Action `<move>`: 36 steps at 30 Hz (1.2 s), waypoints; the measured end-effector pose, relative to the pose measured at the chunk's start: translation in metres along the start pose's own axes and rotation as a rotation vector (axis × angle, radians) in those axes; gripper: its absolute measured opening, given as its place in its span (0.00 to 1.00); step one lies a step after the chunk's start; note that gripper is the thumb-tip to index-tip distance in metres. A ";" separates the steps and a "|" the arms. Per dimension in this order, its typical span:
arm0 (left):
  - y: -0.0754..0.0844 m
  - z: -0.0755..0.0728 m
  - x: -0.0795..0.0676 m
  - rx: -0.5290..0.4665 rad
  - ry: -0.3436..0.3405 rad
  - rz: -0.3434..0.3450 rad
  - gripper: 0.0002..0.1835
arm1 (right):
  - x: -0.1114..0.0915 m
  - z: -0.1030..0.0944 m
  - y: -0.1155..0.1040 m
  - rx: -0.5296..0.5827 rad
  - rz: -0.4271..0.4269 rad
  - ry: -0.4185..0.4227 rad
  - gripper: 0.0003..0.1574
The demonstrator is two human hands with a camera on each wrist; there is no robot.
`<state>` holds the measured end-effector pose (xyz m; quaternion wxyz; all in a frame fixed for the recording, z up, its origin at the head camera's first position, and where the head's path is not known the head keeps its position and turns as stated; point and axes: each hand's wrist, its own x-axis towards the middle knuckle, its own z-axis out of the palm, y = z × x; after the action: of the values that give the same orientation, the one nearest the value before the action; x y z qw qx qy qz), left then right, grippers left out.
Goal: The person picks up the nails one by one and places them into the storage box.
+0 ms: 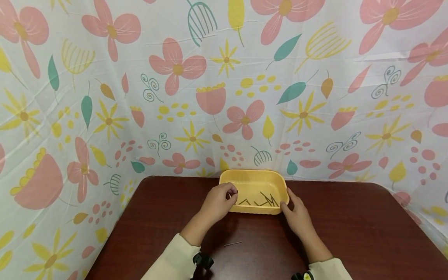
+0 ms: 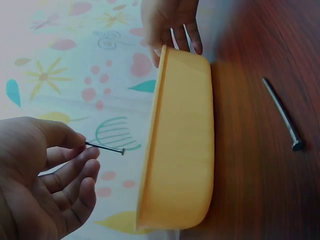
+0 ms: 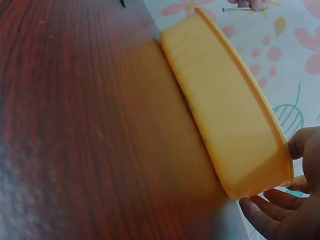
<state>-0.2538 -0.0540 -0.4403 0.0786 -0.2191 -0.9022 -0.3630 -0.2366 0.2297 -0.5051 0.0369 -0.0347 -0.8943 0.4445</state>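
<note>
A shallow yellow plastic box (image 1: 253,210) stands at the far edge of the table, with several nails (image 1: 270,200) lying inside it. Over the box's left end, my left hand (image 1: 217,202) pinches a nail (image 2: 106,147) between thumb and forefinger. The left wrist view shows this nail held above the rim, its head pointing away from the fingertips; the other fingers are loosely bent. My right hand (image 1: 299,216) grips the box's right end, thumb at the rim near the front corner and fingers along the side. Another nail (image 1: 233,244) lies on the table in front of the box.
The dark reddish wooden table (image 1: 350,229) reaches back to a white cloth (image 1: 315,151) printed with flowers and leaves. That cloth hangs right behind the box and along the left side. Dark wrist devices (image 1: 203,260) sit at both sleeves.
</note>
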 end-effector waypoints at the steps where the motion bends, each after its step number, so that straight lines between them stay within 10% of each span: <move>1: -0.001 0.001 0.001 -0.005 0.013 -0.007 0.03 | 0.000 0.000 0.000 0.000 0.001 -0.001 0.43; 36: -0.019 0.014 0.026 -0.020 0.149 -0.091 0.03 | 0.001 0.000 0.002 0.002 0.003 -0.002 0.42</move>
<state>-0.2853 -0.0477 -0.4543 0.1265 -0.1512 -0.8992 -0.3907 -0.2372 0.2312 -0.5063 0.0354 -0.0355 -0.8939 0.4454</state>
